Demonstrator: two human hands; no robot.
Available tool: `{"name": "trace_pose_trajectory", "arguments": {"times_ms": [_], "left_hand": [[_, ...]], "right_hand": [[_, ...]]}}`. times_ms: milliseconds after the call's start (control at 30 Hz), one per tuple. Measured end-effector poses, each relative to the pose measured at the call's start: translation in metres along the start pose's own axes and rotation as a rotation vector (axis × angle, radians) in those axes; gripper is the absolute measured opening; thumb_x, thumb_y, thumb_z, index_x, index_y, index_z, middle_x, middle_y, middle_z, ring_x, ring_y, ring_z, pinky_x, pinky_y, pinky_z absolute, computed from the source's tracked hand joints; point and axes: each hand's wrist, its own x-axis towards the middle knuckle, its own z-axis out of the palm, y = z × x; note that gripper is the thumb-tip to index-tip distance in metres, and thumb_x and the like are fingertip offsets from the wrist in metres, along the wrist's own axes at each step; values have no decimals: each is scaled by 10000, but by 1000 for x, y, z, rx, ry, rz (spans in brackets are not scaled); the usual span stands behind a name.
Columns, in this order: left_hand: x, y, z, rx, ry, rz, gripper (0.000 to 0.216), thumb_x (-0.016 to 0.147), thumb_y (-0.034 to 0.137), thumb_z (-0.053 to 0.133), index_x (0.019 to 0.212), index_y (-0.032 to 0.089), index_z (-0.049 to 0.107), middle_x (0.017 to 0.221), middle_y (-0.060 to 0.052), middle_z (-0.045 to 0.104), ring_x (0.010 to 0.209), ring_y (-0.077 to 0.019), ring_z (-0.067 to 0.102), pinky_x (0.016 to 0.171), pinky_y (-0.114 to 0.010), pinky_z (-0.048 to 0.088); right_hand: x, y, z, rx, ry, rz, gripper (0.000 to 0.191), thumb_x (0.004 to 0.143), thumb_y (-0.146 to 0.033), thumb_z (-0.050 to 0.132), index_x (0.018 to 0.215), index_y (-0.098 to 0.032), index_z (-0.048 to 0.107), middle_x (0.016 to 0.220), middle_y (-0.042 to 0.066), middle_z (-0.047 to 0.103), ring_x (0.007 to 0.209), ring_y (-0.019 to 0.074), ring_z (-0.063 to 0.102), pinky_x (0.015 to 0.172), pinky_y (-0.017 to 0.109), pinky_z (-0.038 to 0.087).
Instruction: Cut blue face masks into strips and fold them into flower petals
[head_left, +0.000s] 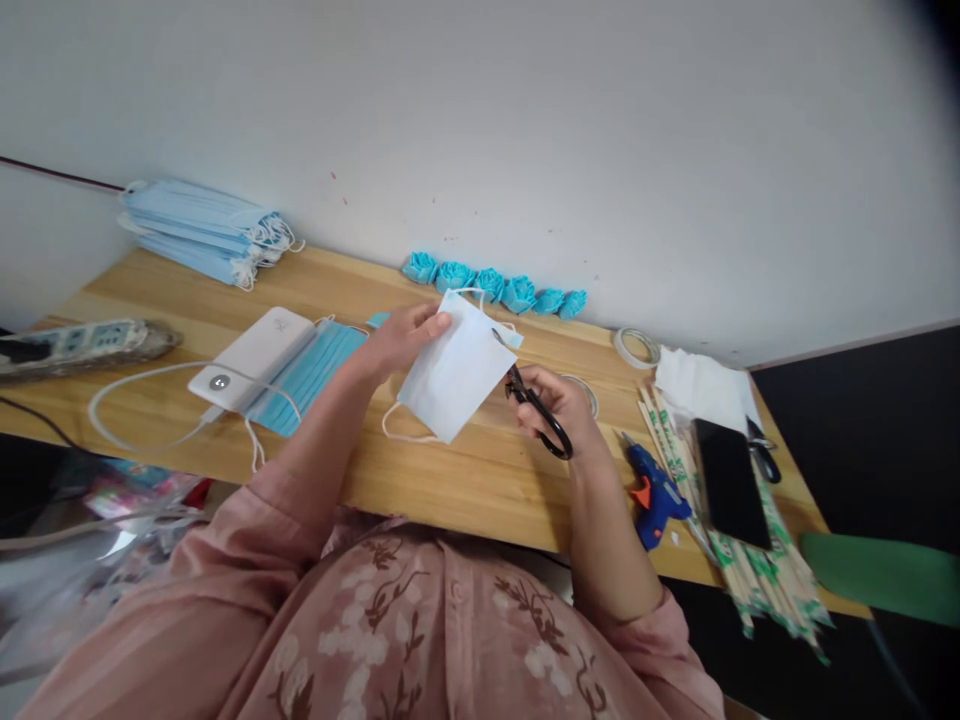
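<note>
A disposable face mask (461, 370), white side up with its ear loops hanging off, is pinched along its left edge by my left hand (411, 338). My right hand (559, 402) grips black-handled scissors (538, 405), and their blades reach over the mask's right side. I cannot tell whether the blades are cutting into it. Just behind the mask, a row of blue folded flowers (491, 285) stands along the wall. Another blue mask (309, 375) lies to the left of my left forearm, partly under a white power bank (255, 360).
At the back left is a stack of masks (199, 225); a power strip (90, 345) and white cable lie nearer. On the right are a tape roll (636, 348), white tissues (703, 385), a blue glue gun (654, 495), wrapped chopsticks (765, 570) and a black phone (731, 482).
</note>
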Motion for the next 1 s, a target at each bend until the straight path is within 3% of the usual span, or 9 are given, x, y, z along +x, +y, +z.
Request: {"name": "trace_pose_trajectory", "arguments": {"times_ms": [100,233,367,567,733,900,1000], "left_hand": [[0,-5,-7,-38,-187,-42,560,652,621,828,920,132,790,892,-101,769,951,-307,693,857,-368,515],[0,-11,-9,-102,-282,-65,402,677,462,869,932,158,806,907,-106,781,898,-262,706,881,-380,523],[4,-18,-5,-109,-230,-94,308,669,408,881,837,161,802,829,-83,780,762,-200,690,768,-321,537],[6,-19,4,-222,-53,-136,409,654,497,865,877,170,759,792,-55,751,619,-153,621,586,-252,471],[5,8,3,72,-48,-122,395,688,528,798,800,162,701,671,3,650,563,-120,516,542,-232,349],[7,59,-2,541,-122,11,251,757,404,714,699,165,665,607,25,548,597,-118,453,573,-246,293],[13,82,4,704,-177,6,232,784,360,665,653,170,641,591,28,490,591,-117,415,576,-257,266]], "right_hand": [[2,0,1,2,2,-4,472,722,-572,813,957,-196,652,593,-61,533,398,55,405,363,192,310],[4,0,1,-11,15,7,485,723,-577,801,984,-197,647,570,-72,537,390,59,420,368,192,320],[7,3,0,-40,29,32,515,709,-579,804,1004,-186,652,565,-68,559,391,66,445,381,197,338],[11,11,-2,-73,64,-1,477,752,-532,777,1058,-187,652,593,-73,548,440,65,429,434,203,326],[12,16,-4,-74,36,-100,476,763,-537,779,1077,-209,634,721,-45,557,602,101,488,571,233,388],[10,10,-4,-151,-55,-219,543,848,-726,601,1020,-211,593,822,8,578,681,135,488,635,272,407],[10,7,-4,-190,-72,-236,628,828,-794,563,1033,-201,583,825,18,575,677,136,478,629,278,394]]}}
